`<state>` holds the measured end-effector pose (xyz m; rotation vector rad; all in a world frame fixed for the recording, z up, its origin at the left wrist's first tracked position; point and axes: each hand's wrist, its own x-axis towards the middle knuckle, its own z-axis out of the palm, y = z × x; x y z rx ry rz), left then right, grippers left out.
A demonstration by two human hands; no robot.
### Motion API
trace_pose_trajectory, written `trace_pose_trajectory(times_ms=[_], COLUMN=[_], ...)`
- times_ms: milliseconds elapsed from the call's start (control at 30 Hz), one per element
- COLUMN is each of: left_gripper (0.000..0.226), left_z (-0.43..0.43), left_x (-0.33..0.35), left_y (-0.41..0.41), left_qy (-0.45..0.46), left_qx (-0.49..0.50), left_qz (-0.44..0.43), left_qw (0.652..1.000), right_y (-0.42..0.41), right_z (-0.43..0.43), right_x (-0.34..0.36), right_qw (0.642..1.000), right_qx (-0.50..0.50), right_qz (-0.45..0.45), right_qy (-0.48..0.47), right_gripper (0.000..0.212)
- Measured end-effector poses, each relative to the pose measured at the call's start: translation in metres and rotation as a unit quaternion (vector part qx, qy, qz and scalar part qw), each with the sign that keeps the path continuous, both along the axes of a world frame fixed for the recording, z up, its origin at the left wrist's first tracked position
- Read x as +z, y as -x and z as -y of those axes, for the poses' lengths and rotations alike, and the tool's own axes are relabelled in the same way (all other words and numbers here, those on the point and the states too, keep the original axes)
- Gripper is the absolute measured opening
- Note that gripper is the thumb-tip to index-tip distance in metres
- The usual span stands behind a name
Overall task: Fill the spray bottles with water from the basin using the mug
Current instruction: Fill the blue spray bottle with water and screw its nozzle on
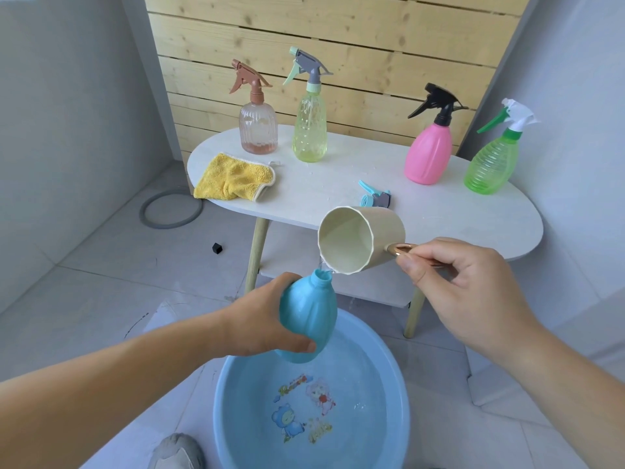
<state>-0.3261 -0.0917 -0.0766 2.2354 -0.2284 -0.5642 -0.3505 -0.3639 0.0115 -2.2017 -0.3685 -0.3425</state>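
Observation:
My left hand (267, 319) grips a blue spray bottle (309, 319) without its cap, held tilted over the light blue basin (402, 411) of water. My right hand (466, 292) pinches the copper handle of a cream mug (358, 242), tipped on its side with its rim just above the bottle's open neck. A thin trickle of water runs from the mug into the neck. The bottle's blue spray head (375, 198) lies on the white table (456, 211).
On the table stand a peach bottle (258, 130), a yellow-green one (309, 130), a pink one (429, 154) and a green one (492, 164), all capped. A yellow cloth (233, 179) lies at the left end. A grey ring (170, 209) lies on the floor.

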Motion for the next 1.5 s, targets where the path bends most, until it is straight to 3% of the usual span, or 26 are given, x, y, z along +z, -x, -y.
trace_pose_trajectory(times_ms=[967, 1200, 1500], left_gripper=[0.080, 0.080, 0.080], left_z=[0.0040, 0.0039, 0.0040], left_x=[0.0016, 0.0015, 0.0006], left_y=[0.0014, 0.0018, 0.0014], left_qy=[-0.013, -0.018, -0.014], left_qx=[0.001, -0.003, -0.004], left_qz=[0.006, 0.007, 0.006], left_qw=[1.000, 1.000, 1.000], right_y=[-0.0054, -0.0065, -0.0076], right_z=[0.0045, 0.0054, 0.0053], right_x=[-0.0005, -0.0019, -0.0034], right_qw=[0.994, 0.990, 0.982], right_qx=[-0.011, 0.001, 0.012], right_qz=[0.087, 0.118, 0.158], right_qy=[0.062, 0.076, 0.099], right_gripper=[0.020, 0.032, 0.025])
